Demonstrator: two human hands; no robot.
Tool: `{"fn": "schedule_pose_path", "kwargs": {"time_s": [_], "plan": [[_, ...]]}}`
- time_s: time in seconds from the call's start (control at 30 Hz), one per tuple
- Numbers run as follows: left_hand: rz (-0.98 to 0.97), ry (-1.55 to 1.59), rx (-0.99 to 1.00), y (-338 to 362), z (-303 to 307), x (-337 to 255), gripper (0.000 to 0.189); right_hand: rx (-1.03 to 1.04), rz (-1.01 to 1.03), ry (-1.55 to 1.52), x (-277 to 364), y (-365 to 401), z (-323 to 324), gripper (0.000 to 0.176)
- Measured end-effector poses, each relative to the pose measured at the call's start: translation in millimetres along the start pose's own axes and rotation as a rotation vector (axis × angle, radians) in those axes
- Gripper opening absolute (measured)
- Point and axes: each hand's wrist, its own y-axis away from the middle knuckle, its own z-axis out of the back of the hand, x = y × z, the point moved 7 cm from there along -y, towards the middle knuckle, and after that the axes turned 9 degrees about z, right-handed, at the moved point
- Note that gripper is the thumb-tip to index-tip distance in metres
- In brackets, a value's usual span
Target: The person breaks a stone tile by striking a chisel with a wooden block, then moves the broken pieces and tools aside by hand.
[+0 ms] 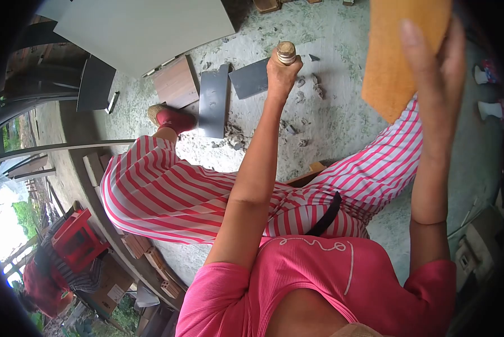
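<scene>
In the upper middle of the head view, my left hand [283, 76] is closed around an upright round wooden handle [286, 49] with a pale band near its top. Whatever sits at the handle's lower end is hidden. My right hand [440, 67], at the upper right, grips a flat orange-brown board [389, 62], thumb on its face and fingers behind its edge. The board is held up off the floor and has an angled lower end. Below and left of my left hand lie a dark grey tile piece [249, 80] and a longer dark tile [213, 106].
Grey rubble [235, 137] is scattered over the floor. A brown tile [176, 83] lies beside my red shoe [176, 119]. A large grey panel [145, 33] covers the upper left. At lower left are a red plastic chair [80, 241] and a person in red [44, 283].
</scene>
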Motion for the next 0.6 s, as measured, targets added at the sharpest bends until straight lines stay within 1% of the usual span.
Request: {"fn": "schedule_pose_path", "kwargs": {"time_s": [0.03,0.07,0.1,0.13,0.17,0.2,0.27,0.3,0.33,0.4,0.43,0.5,0.6], "plan": [[0.009,-0.011,0.008,1,1,-2,0.026,0.130,0.014,0.136,-12,11,-13,0.049],[0.006,-0.010,0.005,2,1,-3,0.026,0.198,-0.092,0.154,-41,33,-29,0.051],[-0.045,0.116,0.001,4,0,-7,0.025,0.405,-0.221,0.273,-71,56,-45,0.067],[-0.097,0.241,-0.001,7,1,-12,0.025,0.528,-0.284,0.306,-106,84,-54,0.067],[-0.079,0.296,-0.012,10,3,-7,0.021,0.647,-0.354,0.339,-130,104,-60,0.067],[-0.090,0.301,-0.016,3,5,-8,0.021,0.645,-0.341,0.343,-127,98,-59,0.067],[0.005,0.096,0.006,6,13,7,0.020,0.518,-0.414,0.238,-112,95,-48,0.064],[0.059,0.068,0.030,7,13,12,0.022,0.436,-0.355,0.183,-100,83,-43,0.062],[0.046,0.064,0.034,3,12,10,0.022,0.377,-0.252,0.170,-92,69,-38,0.062],[-0.015,0.014,-0.066,5,10,9,0.021,0.288,-0.125,0.037,-62,38,-26,0.060],[-0.012,0.026,-0.068,8,10,7,0.018,0.284,-0.120,0.044,-52,27,-21,0.060],[-0.012,0.081,-0.081,7,15,3,0.017,0.183,-0.046,-0.008,-34,13,-10,0.056],[0.004,0.141,-0.145,2,28,1,0.014,0.168,-0.086,-0.020,-37,15,-7,0.057]]}}
